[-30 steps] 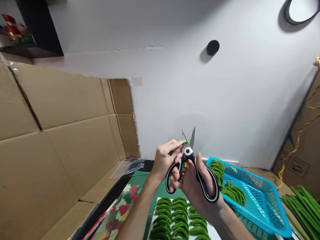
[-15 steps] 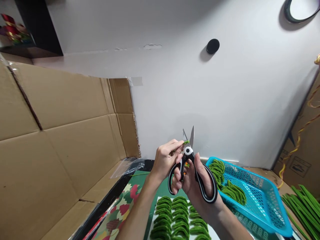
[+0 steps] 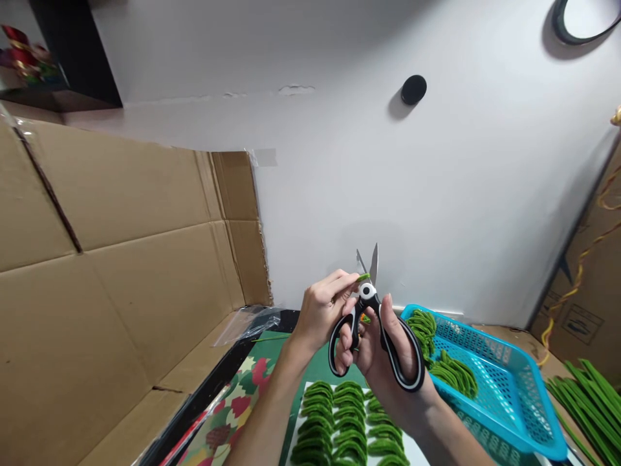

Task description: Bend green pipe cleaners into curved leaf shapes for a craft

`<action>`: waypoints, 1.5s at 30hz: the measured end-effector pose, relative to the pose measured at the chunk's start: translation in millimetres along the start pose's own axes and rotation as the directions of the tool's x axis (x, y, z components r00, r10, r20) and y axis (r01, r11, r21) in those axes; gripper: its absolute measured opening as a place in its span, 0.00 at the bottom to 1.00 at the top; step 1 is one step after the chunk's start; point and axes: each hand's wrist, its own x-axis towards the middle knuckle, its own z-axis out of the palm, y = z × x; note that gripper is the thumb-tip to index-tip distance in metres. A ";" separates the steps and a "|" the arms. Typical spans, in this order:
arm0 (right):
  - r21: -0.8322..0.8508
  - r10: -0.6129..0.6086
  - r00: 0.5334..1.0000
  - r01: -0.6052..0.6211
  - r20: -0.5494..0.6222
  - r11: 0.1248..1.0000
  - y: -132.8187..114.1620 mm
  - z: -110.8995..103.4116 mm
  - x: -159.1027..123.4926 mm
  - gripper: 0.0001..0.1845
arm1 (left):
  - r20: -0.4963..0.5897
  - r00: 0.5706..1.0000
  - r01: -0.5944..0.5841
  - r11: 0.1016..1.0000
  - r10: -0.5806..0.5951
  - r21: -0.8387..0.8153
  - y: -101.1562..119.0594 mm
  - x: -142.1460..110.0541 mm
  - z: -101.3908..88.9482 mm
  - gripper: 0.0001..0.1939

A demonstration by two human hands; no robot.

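Note:
My right hand [image 3: 388,349] holds black-handled scissors [image 3: 367,291], thumb and fingers through the loops, blades pointing up and apart. Close beside it, my left hand [image 3: 324,304] is closed in a pinch on a green pipe cleaner [image 3: 363,277], whose short end shows between the blades near the pivot. The rest of that pipe cleaner is hidden by the fingers. Below the hands, curved green pipe cleaner pieces [image 3: 349,421] lie in three rows on a white sheet [image 3: 297,424], partly covered by my right forearm.
A blue perforated basket [image 3: 524,375] at right holds bunches of bent green pieces [image 3: 453,374]. Straight green stems [image 3: 585,401] lie beyond it. Cardboard [image 3: 136,278] walls the left side, with a plastic bag [image 3: 247,323] at its foot. The white wall [image 3: 315,207] rises behind the hands.
The scissors and my right hand have shifted slightly right and up; the blades stay apart. My left hand keeps its pinch on the pipe cleaner, almost unmoved.

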 end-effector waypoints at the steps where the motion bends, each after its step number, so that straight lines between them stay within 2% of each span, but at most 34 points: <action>1: 0.008 0.004 1.000 -0.004 0.008 1.000 -0.7 -0.3 0.1 0.26 | -0.001 1.000 0.001 1.000 -0.001 -0.008 0.1 0.1 0.1 0.13; 10: 0.028 0.015 0.999 -0.015 0.031 0.999 0.6 -5.9 5.3 0.28 | 0.028 0.999 0.045 0.993 -0.043 -0.108 0.7 -0.9 0.3 0.13; 20: -0.039 -0.057 0.994 0.054 -0.097 0.998 0.2 4.7 -2.2 0.26 | 0.024 1.000 0.012 0.998 -0.011 -0.068 -2.7 -1.9 4.9 0.12; 30: -0.025 -0.023 0.998 0.021 -0.055 0.999 3.9 -2.4 -0.7 0.21 | 0.001 1.000 -0.029 0.998 0.029 -0.058 -13.0 -4.2 7.2 0.13; 41: 0.100 0.077 0.997 -0.074 -0.027 0.992 -3.5 -5.4 -4.9 0.16 | 0.008 1.000 -0.002 1.000 0.002 -0.020 -3.6 -1.9 6.5 0.11; 45: 0.112 0.042 0.999 -0.039 -0.024 0.993 -2.0 -6.5 -4.4 0.15 | 0.048 0.999 0.020 0.999 -0.021 0.030 -2.3 -2.9 4.8 0.11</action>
